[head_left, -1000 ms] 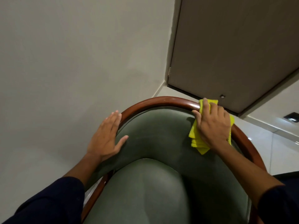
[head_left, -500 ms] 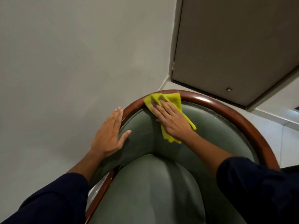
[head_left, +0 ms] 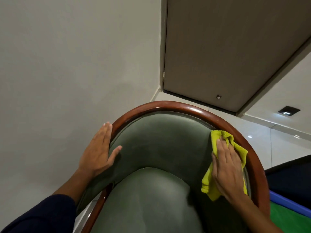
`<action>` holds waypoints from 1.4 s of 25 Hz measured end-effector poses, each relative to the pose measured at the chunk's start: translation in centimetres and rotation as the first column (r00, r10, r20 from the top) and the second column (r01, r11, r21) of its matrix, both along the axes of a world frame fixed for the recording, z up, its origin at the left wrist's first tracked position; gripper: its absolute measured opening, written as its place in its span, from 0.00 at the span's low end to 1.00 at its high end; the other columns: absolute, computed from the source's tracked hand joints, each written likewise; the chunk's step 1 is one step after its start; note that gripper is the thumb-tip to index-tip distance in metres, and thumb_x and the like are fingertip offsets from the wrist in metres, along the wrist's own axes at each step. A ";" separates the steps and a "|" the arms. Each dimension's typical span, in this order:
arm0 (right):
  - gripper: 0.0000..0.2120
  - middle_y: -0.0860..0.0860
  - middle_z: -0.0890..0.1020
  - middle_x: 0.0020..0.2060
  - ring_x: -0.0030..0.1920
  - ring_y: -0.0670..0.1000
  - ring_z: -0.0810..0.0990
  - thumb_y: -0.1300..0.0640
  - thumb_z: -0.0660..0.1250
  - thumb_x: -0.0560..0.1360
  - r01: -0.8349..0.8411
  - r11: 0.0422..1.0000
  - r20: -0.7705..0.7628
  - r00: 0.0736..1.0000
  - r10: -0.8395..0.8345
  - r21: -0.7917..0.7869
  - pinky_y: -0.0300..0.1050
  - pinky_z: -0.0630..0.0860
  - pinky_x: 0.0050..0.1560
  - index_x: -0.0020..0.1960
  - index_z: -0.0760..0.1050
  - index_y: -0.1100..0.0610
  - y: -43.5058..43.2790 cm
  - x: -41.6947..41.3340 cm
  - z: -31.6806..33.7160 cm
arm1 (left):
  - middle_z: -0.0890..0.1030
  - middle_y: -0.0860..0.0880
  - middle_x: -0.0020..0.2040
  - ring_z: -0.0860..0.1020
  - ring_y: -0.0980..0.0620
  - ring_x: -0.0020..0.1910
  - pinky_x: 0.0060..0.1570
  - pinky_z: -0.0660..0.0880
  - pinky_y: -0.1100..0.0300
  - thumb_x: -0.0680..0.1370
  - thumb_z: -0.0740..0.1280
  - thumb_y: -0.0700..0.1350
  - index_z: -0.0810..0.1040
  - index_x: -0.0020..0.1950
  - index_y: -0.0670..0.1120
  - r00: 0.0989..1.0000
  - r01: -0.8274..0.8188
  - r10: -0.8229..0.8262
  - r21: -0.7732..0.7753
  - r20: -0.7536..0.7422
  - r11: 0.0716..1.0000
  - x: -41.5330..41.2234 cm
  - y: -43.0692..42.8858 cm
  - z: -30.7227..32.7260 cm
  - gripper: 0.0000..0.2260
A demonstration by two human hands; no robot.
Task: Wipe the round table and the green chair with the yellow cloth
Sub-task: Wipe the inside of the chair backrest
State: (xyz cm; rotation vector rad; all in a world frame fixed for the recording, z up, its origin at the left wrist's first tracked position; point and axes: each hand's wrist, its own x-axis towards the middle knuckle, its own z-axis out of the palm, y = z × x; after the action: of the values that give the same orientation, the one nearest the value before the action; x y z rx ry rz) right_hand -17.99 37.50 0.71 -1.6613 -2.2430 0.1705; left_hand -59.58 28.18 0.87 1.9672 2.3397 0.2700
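Observation:
The green chair (head_left: 161, 140) fills the lower middle, with a curved padded back, a brown wooden rim and a rounded seat cushion below. My right hand (head_left: 227, 167) presses the folded yellow cloth (head_left: 208, 185) flat against the inner right side of the backrest, just inside the rim. My left hand (head_left: 99, 148) lies flat with fingers apart on the left side of the rim, thumb on the green padding. The round table is not in view.
A pale wall (head_left: 67, 73) stands close on the left. A closed door (head_left: 227, 47) is just behind the chair, with glossy white floor tiles (head_left: 277, 145) to the right. A green and blue surface (head_left: 289, 214) shows at the lower right.
My right hand has swept the cloth from the top left of the backrest across to its right side. The left hand has stayed on the left rim.

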 end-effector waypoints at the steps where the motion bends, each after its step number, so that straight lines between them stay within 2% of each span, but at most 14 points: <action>1: 0.27 0.59 0.69 0.74 0.74 0.59 0.67 0.50 0.52 0.81 -0.020 1.000 -0.023 1.000 0.020 0.006 0.56 0.62 0.74 0.76 0.63 0.61 0.9 -1.3 0.2 | 0.52 0.43 0.82 0.51 0.48 0.81 0.77 0.53 0.52 0.79 0.49 0.67 0.43 0.81 0.45 1.000 0.002 -0.002 -0.002 0.003 1.000 0.0 0.0 0.1 0.39; 5: 0.25 0.58 0.71 0.72 0.72 0.60 0.68 0.53 0.58 0.79 -0.159 0.983 -0.014 0.987 0.161 0.091 0.53 0.59 0.74 0.74 0.66 0.60 5.0 -7.8 0.3 | 0.52 0.44 0.82 0.50 0.49 0.81 0.78 0.53 0.52 0.79 0.49 0.67 0.44 0.81 0.45 1.000 0.009 -0.009 0.000 0.004 1.000 0.3 -0.1 0.1 0.39; 8: 0.28 0.58 0.72 0.71 0.72 0.61 0.69 0.57 0.65 0.75 -0.417 0.902 0.025 0.909 0.416 0.111 0.52 0.57 0.74 0.74 0.66 0.59 6.6 -15.5 0.0 | 0.50 0.45 0.82 0.48 0.50 0.81 0.78 0.53 0.53 0.79 0.49 0.68 0.43 0.81 0.46 1.000 0.006 -0.006 0.003 0.004 1.000 0.1 0.0 0.1 0.39; 10: 0.35 0.57 0.69 0.74 0.75 0.60 0.65 0.57 0.68 0.72 -0.629 0.766 0.215 0.772 0.598 0.130 0.52 0.53 0.76 0.77 0.61 0.58 6.4 -19.1 -0.9 | 0.50 0.46 0.82 0.48 0.50 0.81 0.78 0.54 0.53 0.79 0.50 0.69 0.43 0.81 0.46 1.000 0.015 -0.015 -0.002 -0.006 1.000 0.1 -0.1 -0.1 0.40; 12: 0.39 0.56 0.62 0.78 0.78 0.58 0.58 0.56 0.66 0.73 -0.795 0.600 0.443 0.572 0.690 0.093 0.54 0.47 0.78 0.80 0.52 0.56 6.4 -20.6 -1.7 | 0.49 0.46 0.82 0.48 0.50 0.81 0.77 0.53 0.53 0.77 0.51 0.70 0.43 0.81 0.46 1.000 0.008 -0.008 -0.003 -0.018 1.000 0.0 0.0 -0.2 0.42; 14: 0.35 0.56 0.59 0.79 0.79 0.57 0.54 0.56 0.59 0.77 -0.884 0.460 0.573 0.421 0.703 0.086 0.55 0.46 0.79 0.80 0.49 0.55 7.8 -21.0 -1.5 | 0.48 0.47 0.82 0.47 0.50 0.81 0.77 0.52 0.54 0.76 0.51 0.72 0.42 0.81 0.46 1.000 0.002 -0.003 -0.013 -0.018 1.000 0.0 0.0 -0.2 0.44; 16: 0.30 0.55 0.60 0.79 0.79 0.56 0.55 0.58 0.52 0.78 -0.914 0.397 0.620 0.359 0.698 0.082 0.56 0.48 0.79 0.80 0.52 0.55 9.7 -20.4 -0.3 | 0.46 0.48 0.82 0.47 0.51 0.81 0.77 0.51 0.54 0.76 0.52 0.72 0.40 0.81 0.48 1.000 0.008 -0.009 -0.015 -0.010 1.000 0.2 0.0 -0.2 0.44; 17: 0.30 0.55 0.61 0.78 0.79 0.56 0.57 0.58 0.51 0.78 -0.904 0.417 0.614 0.381 0.691 0.092 0.56 0.49 0.79 0.80 0.53 0.56 10.5 -19.5 0.5 | 0.45 0.48 0.82 0.46 0.51 0.81 0.77 0.51 0.54 0.76 0.52 0.72 0.39 0.81 0.48 1.000 0.009 -0.009 -0.019 -0.008 1.000 0.2 0.0 -0.2 0.44; 19: 0.32 0.55 0.63 0.78 0.78 0.56 0.60 0.60 0.52 0.75 -0.810 0.566 0.580 0.536 0.613 0.149 0.55 0.53 0.79 0.79 0.56 0.57 11.3 -16.1 1.8 | 0.45 0.48 0.82 0.46 0.51 0.81 0.77 0.51 0.53 0.76 0.52 0.72 0.38 0.81 0.49 1.000 0.007 -0.007 -0.021 -0.005 1.000 0.2 0.0 0.0 0.44; 22: 0.35 0.56 0.59 0.79 0.78 0.57 0.58 0.62 0.54 0.72 -0.530 0.809 0.464 0.801 0.379 0.254 0.54 0.53 0.78 0.79 0.54 0.59 10.8 -8.1 2.9 | 0.47 0.47 0.82 0.47 0.51 0.81 0.77 0.52 0.51 0.76 0.51 0.72 0.39 0.81 0.49 1.000 -0.001 0.001 -0.024 -0.001 1.000 0.3 0.0 0.0 0.43; 24: 0.33 0.57 0.56 0.79 0.79 0.58 0.55 0.61 0.52 0.75 -0.350 0.904 0.387 0.890 0.239 0.246 0.55 0.53 0.78 0.80 0.51 0.59 9.0 -3.2 3.3 | 0.49 0.46 0.82 0.48 0.50 0.81 0.77 0.53 0.51 0.76 0.50 0.71 0.40 0.81 0.48 1.000 0.000 -0.001 -0.029 -0.007 1.000 0.3 0.0 0.1 0.43; 29: 0.31 0.58 0.49 0.80 0.80 0.59 0.48 0.55 0.49 0.80 -0.083 0.965 0.397 0.917 -0.023 0.249 0.57 0.46 0.79 0.80 0.45 0.60 2.2 2.8 0.9 | 0.48 0.46 0.82 0.47 0.50 0.81 0.77 0.52 0.50 0.76 0.49 0.71 0.39 0.81 0.48 1.000 -0.006 0.005 -0.047 -0.003 0.999 0.1 -0.1 0.0 0.42; 32: 0.30 0.58 0.51 0.80 0.80 0.58 0.48 0.51 0.50 0.83 0.081 0.954 0.296 0.940 -0.169 0.288 0.56 0.43 0.79 0.80 0.45 0.59 3.1 -1.8 -0.9 | 0.47 0.47 0.82 0.45 0.52 0.81 0.78 0.51 0.52 0.77 0.49 0.71 0.39 0.81 0.49 1.000 0.010 -0.009 -0.046 0.021 0.999 -0.1 -0.2 0.0 0.42; 35: 0.28 0.56 0.59 0.79 0.79 0.57 0.54 0.48 0.50 0.84 0.086 0.948 0.224 0.962 -0.159 0.305 0.56 0.46 0.77 0.80 0.49 0.57 5.0 -9.4 -3.2 | 0.47 0.48 0.83 0.45 0.53 0.81 0.77 0.50 0.54 0.78 0.51 0.69 0.41 0.81 0.48 0.999 0.032 -0.032 -0.003 0.044 0.999 -0.1 -0.1 0.0 0.41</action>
State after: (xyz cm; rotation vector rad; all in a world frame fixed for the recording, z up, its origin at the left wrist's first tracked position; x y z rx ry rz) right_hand -27.40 42.51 -2.50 -1.7264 -2.1915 -0.4034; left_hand -59.72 28.09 0.91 1.9746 2.2778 0.3028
